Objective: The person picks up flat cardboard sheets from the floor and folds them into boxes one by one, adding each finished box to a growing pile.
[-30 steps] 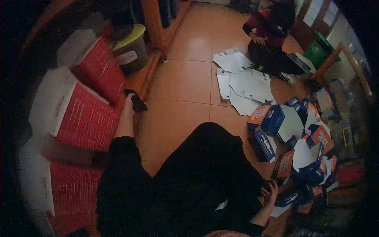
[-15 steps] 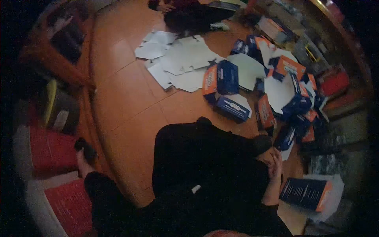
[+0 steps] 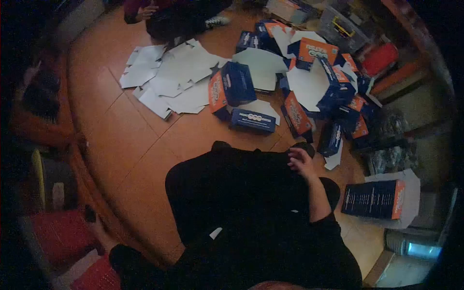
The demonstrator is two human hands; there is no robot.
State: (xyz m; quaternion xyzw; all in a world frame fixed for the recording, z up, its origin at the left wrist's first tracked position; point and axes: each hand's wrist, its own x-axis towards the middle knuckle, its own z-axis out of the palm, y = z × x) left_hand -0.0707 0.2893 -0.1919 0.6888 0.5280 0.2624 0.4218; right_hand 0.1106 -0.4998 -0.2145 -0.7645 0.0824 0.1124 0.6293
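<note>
At the far left, my left hand (image 3: 98,231) is closed round a small dark object (image 3: 90,213) that is too dim to name. It is beside red printed packages (image 3: 63,237). My right hand (image 3: 302,163) is raised over my dark-clothed legs, near a dark shoe (image 3: 305,148), with its fingers apart and nothing in them. Beyond it on the floor lie blue and orange printed cartons, among them a small box (image 3: 253,121) and a standing open carton (image 3: 239,84).
Flat white cardboard sheets (image 3: 179,72) overlap on the tiled floor. More cartons (image 3: 314,50) pile up at the right, and another carton (image 3: 369,199) lies by my right side. A seated person's hand (image 3: 147,12) shows at the top. A red container (image 3: 380,59) stands behind the pile.
The view has swung to the right. My right hand has lifted from beside my leg and moved forward and left, its fingers spreading. My left hand still has the dark object.
</note>
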